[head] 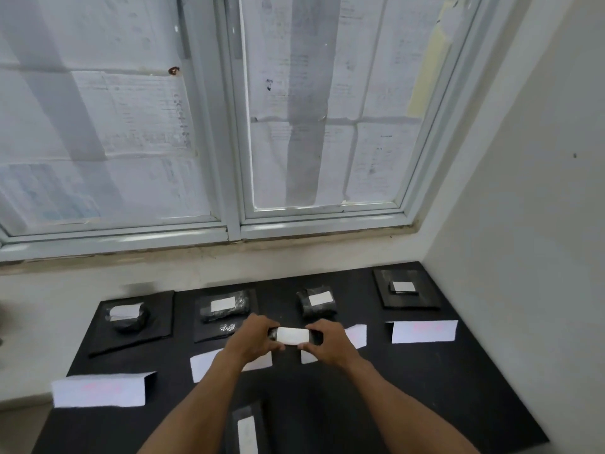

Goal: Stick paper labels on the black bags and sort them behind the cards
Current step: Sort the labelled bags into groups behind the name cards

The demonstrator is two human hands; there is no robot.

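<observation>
Nearest item: black packet with a white strip, at the table's near edge, untouched.
Table — black top, set against the wall.
Cards, four, white, in a row: far-left card, far-right card; the middle two are partly hidden by the forearms.
Sorted bags, four, labelled, roughly one behind each card, e.g. left bag.
Held bag: above the table between the middle cards, with left hand and right hand each pinching an end.
Label — on its upper face. Advisable: smooth thumbs outward from centre and seat the edges before choosing a card.
</observation>
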